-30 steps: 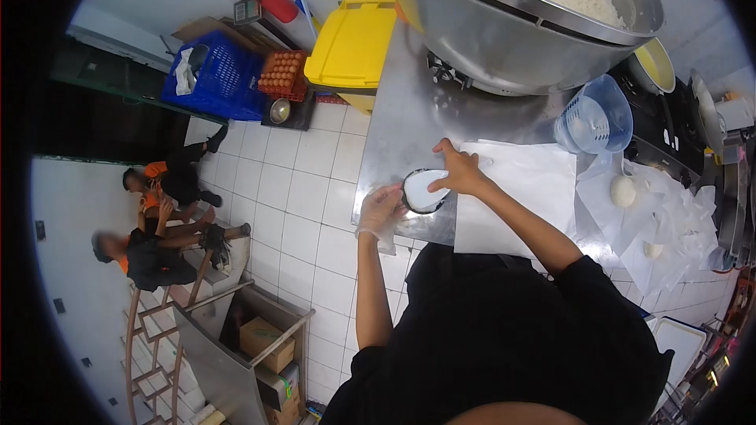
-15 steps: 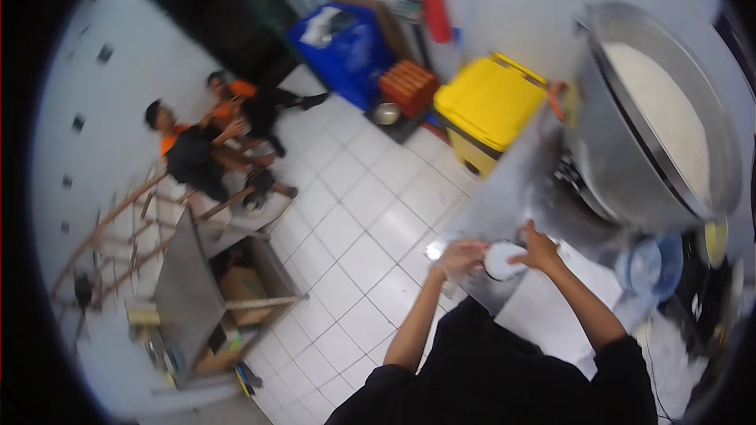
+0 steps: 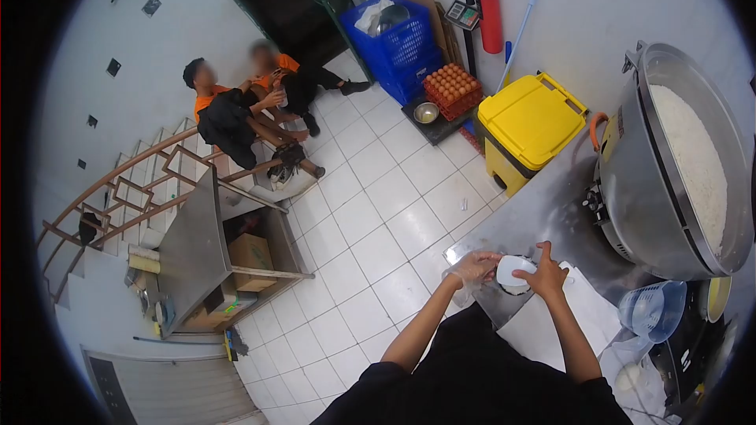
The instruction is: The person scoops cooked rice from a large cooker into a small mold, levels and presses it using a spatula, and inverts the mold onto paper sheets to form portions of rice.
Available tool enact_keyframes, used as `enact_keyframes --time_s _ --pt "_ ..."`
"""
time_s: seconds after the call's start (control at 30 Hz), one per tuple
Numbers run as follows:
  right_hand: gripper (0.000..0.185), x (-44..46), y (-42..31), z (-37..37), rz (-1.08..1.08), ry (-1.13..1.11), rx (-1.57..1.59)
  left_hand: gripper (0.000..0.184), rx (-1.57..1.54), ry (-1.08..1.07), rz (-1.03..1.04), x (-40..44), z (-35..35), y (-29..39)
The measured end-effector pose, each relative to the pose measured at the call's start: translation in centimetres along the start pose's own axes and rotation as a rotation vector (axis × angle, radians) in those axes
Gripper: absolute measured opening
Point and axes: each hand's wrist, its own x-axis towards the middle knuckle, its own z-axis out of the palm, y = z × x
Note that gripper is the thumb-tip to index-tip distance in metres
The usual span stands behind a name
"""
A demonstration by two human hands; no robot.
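Observation:
Over the corner of the steel table (image 3: 555,203), a small white bowl (image 3: 513,267) is between my two hands. My left hand (image 3: 477,269), in a clear plastic glove, has its fingers closed at the bowl's left edge. My right hand (image 3: 547,277) is bare and grips the right side, thumb across the bowl and index finger pointing away. A dark and white edge shows beneath the bowl; I cannot make out what it is. White paper sheets (image 3: 543,323) lie just below my right hand. Beyond stands a large metal cooker (image 3: 642,189) holding what looks like white rice (image 3: 693,161).
Right of the paper is a clear blue plastic basket (image 3: 654,311). A yellow bin (image 3: 531,122) stands past the table, beside egg trays (image 3: 450,94) and blue crates (image 3: 394,43). Two people in orange sit by the stairs. A steel cabinet (image 3: 185,248) stands at left.
My view has shifted and sharpened, so the room sits lower and further right. Both hands stay at the white bowl, which now looks more tilted.

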Motion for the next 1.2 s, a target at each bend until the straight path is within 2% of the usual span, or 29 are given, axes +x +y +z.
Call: enact_keyframes --time_s 0.13,0.23,0.33,0.43,0.53,0.63,0.73,0.83,0.87,0.93,0.97,1.03,1.07,1.17,1.2 --pt "0.095 0.5 0.6 0.1 -0.006 -0.001 0.000 0.026 0.091 0.032 -0.006 -1.2 1.1 1.4" --pt "0.094 0.1 0.8 0.1 -0.052 0.026 0.028 0.029 0.237 -0.008 0.125 -0.6 0.0 0.3" --pt "0.092 -1.0 1.3 -1.2 -0.047 0.071 0.105 0.039 0.376 0.106 0.298 -1.5 -0.3 0.0" --pt "0.092 -1.6 4.0 -0.5 -0.070 0.140 0.098 0.047 0.488 0.107 0.386 -1.6 -1.4 -1.0" --pt "0.092 -1.3 5.4 0.8 0.004 0.054 0.131 0.051 0.490 0.114 0.388 -1.6 -1.4 -1.8" --pt "0.093 -1.6 4.7 0.7 -0.005 0.126 0.030 0.055 0.593 0.167 0.394 -1.4 -0.5 -2.4" --pt "0.089 -2.3 5.3 0.4 -0.079 0.129 0.108 0.063 0.828 0.212 0.360 -2.3 1.6 -0.8" --pt "0.079 -2.9 8.5 1.1 -0.099 0.238 0.447 0.069 0.978 0.251 0.362 -2.9 1.7 -0.6" --pt "0.068 -2.9 10.0 1.4 -0.144 0.261 0.588 0.076 1.064 0.270 0.366 -2.5 1.8 -1.1" --pt "0.060 -3.2 15.1 2.8 -0.225 0.408 0.616 0.090 1.249 0.315 0.378 -1.7 1.3 -1.9" --pt "0.056 -2.7 16.3 3.4 -0.281 0.495 0.637 0.097 1.282 0.310 0.317 -2.3 1.9 -0.7" --pt "0.053 -4.4 17.4 2.8 -0.115 0.359 0.750 0.112 1.339 0.311 0.189 -4.9 4.2 1.1" --pt "0.051 -5.7 17.8 2.0 -0.024 0.280 0.797 0.125 1.356 0.353 0.218 -4.4 4.2 0.2" --pt "0.054 -8.6 16.2 0.1 0.074 0.104 0.892 0.129 1.322 0.430 0.304 -5.7 6.2 0.7" --pt "0.056 -8.5 16.6 0.5 0.075 0.102 0.877 0.129 1.294 0.477 0.407 -5.3 6.2 0.1"
